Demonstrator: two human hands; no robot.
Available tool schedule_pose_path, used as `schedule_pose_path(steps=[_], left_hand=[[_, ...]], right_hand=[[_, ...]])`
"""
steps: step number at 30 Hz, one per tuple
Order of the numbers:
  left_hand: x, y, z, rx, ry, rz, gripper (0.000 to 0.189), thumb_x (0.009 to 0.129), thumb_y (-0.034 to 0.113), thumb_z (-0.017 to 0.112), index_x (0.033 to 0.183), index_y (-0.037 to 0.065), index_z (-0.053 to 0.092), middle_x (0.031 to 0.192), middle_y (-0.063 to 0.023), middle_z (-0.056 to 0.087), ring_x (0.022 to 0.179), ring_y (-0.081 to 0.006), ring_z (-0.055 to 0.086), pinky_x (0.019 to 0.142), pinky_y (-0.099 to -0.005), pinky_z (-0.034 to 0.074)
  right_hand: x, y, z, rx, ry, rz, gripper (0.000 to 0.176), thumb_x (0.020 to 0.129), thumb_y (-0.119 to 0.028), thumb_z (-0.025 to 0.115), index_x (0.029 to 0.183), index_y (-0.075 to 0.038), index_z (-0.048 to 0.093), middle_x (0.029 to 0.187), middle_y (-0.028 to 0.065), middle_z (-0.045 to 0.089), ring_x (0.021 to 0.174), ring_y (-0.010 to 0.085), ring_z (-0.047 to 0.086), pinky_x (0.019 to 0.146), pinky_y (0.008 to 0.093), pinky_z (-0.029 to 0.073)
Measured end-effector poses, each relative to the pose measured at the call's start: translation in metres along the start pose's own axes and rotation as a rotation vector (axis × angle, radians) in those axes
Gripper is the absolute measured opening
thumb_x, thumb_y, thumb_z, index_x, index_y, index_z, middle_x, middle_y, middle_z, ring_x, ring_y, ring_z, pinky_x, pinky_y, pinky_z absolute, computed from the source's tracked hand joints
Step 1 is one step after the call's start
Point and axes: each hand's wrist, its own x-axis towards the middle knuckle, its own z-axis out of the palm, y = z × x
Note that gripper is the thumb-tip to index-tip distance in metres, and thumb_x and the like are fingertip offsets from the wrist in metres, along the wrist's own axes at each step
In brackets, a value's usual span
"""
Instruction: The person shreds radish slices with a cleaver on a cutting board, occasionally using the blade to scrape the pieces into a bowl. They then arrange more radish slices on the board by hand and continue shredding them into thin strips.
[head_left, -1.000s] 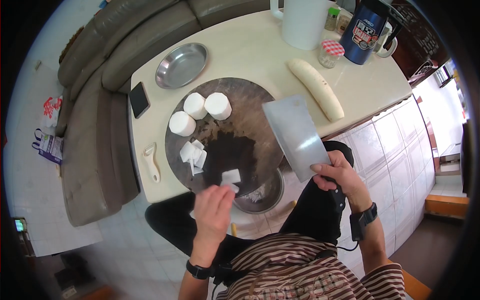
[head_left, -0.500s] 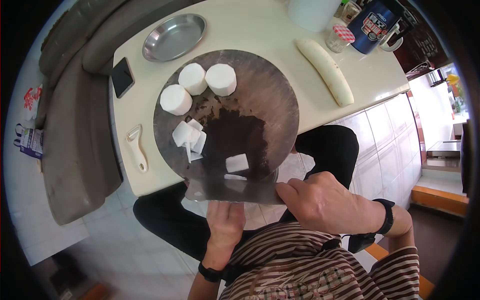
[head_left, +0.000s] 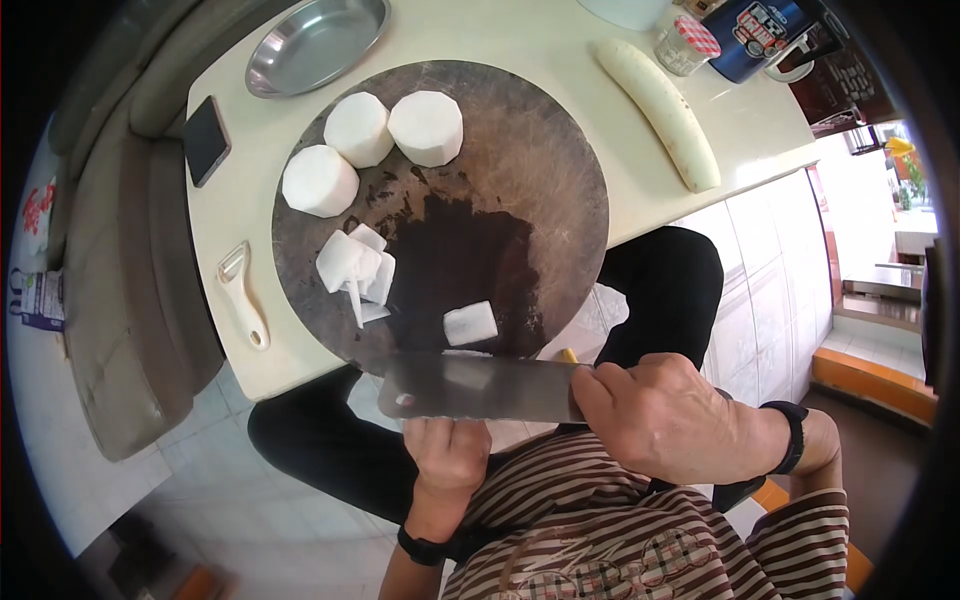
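Cleaver [head_left: 480,390] clenched in right hand [head_left: 655,415]; left hand [head_left: 447,460] partly behind it, grip cannot tell.

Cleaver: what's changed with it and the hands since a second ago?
The right hand has swung the cleaver leftward, from the right side of the chopping board to across its near edge. The left hand now has its fingertips hidden by the cleaver, so its hold cannot be told. The right hand kept its grip; the three white chunks, the pile of slices and the peeler stayed in place.
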Motion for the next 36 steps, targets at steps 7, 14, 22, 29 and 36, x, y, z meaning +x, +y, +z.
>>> schedule_pose_path(steps=[7, 14, 22, 29, 36], left_hand=[[0.000, 0.004, 0.000, 0.015, 0.001, 0.017, 0.027, 0.075, -0.007, 0.072, 0.101, -0.002, 0.071, 0.104, -0.0181, 0.069, 0.099, -0.0419, 0.065, 0.086, -0.0484, 0.052], [0.006, 0.010, -0.006, -0.026, -0.047, -0.005, 0.021, 0.074, -0.009, 0.068, 0.095, -0.008, 0.067, 0.103, -0.0219, 0.066, 0.094, -0.0398, 0.066, 0.083, -0.0492, 0.054], [-0.013, 0.006, -0.002, -0.044, -0.074, -0.015, 0.055, 0.076, -0.011, 0.069, 0.127, 0.002, 0.056, 0.106, -0.0180, 0.064, 0.093, -0.0389, 0.063, 0.080, -0.0487, 0.051], [0.000, 0.010, -0.004, -0.003, -0.049, 0.026, 0.026, 0.078, -0.009, 0.064, 0.104, -0.005, 0.061, 0.103, -0.0204, 0.064, 0.091, -0.0391, 0.065, 0.079, -0.0491, 0.052], [-0.003, 0.012, -0.007, 0.001, -0.119, -0.012, 0.050, 0.076, -0.007, 0.071, 0.123, 0.002, 0.056, 0.112, -0.0190, 0.061, 0.097, -0.0416, 0.060, 0.081, -0.0516, 0.046]], right_hand=[[0.027, -0.005, 0.006, -0.049, -0.050, -0.020, 0.012, 0.069, -0.008, 0.063, 0.073, 0.002, 0.058, 0.067, 0.0095, 0.057, 0.061, 0.0169, 0.063, 0.043, 0.0297, 0.047], [0.035, -0.003, 0.018, 0.016, 0.081, -0.036, 0.016, 0.067, -0.007, 0.064, 0.077, 0.003, 0.055, 0.067, 0.0102, 0.054, 0.057, 0.0199, 0.061, 0.043, 0.0313, 0.047], [0.024, 0.000, 0.013, 0.032, 0.040, -0.048, 0.018, 0.066, -0.008, 0.066, 0.076, 0.005, 0.057, 0.064, 0.0108, 0.056, 0.053, 0.0194, 0.061, 0.041, 0.0300, 0.047], [0.033, -0.008, 0.017, -0.019, 0.056, -0.033, 0.016, 0.066, -0.007, 0.065, 0.075, 0.003, 0.056, 0.066, 0.0099, 0.054, 0.052, 0.0186, 0.060, 0.042, 0.0300, 0.046], [0.034, -0.004, 0.020, 0.015, 0.096, -0.070, 0.022, 0.066, -0.007, 0.064, 0.080, 0.005, 0.052, 0.067, 0.0113, 0.053, 0.050, 0.0221, 0.059, 0.043, 0.0313, 0.047]])
